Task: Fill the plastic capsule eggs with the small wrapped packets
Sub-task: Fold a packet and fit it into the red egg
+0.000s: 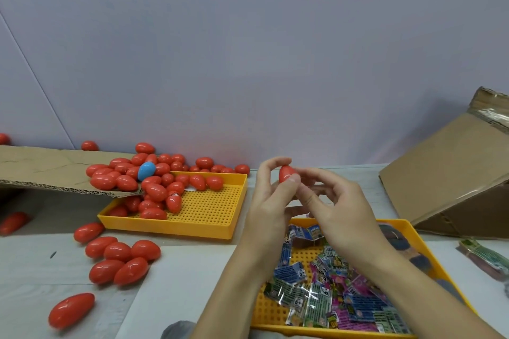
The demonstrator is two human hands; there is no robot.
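Note:
A red capsule egg (pixel 285 173) is held up between both hands above the table's middle. My left hand (pixel 271 195) pinches it with thumb and fingers from the left. My right hand (pixel 337 209) has its fingers curled round its lower part from the right. Below them a yellow perforated tray (pixel 275 314) holds several small wrapped packets (pixel 325 292) in blue, green and pink. Whether the egg is closed or holds a packet is hidden by the fingers.
A second yellow tray (pixel 214 209) at the left holds a heap of red eggs (pixel 154 184) and one blue egg (pixel 146 170). Loose red eggs (pixel 121 258) lie on the table. Cardboard sheet (pixel 46 168) far left, cardboard box (pixel 454 181) right.

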